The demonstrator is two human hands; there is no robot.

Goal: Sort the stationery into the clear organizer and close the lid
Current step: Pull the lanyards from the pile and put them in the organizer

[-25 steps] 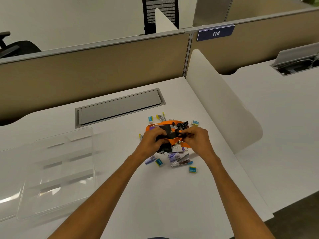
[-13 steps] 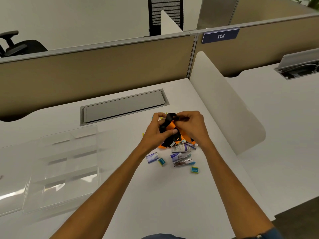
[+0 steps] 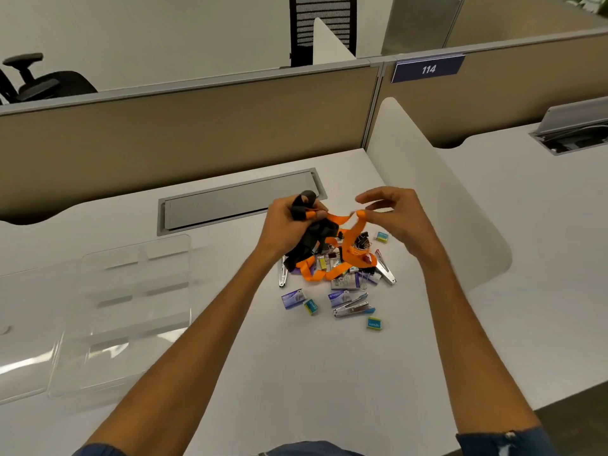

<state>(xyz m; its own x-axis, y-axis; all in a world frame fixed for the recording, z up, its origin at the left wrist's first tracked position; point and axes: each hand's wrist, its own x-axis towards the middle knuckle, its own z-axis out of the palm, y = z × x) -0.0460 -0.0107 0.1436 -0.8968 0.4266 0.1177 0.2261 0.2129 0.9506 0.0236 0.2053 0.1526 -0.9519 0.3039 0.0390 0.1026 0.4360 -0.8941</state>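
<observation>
Orange lanyard (image 3: 340, 219) between left hand (image 3: 289, 225) and right hand (image 3: 394, 215), now farther apart.

**A:** What is the person wearing?

**B:** Blue, denim-like cloth. The right sleeve (image 3: 503, 441) shows at the lower right corner, its edge frayed, with a pale speck of thread. Only a sliver of the left sleeve (image 3: 98, 450) shows at the lower left.

**A:** And the arms?

**B:** The left forearm (image 3: 197, 340) and right forearm (image 3: 467, 340) are bare from the sleeves to the left grip (image 3: 289, 222) and right grip (image 3: 391, 212). A strip of blue clothing (image 3: 306, 447) runs along the bottom edge between them.
</observation>
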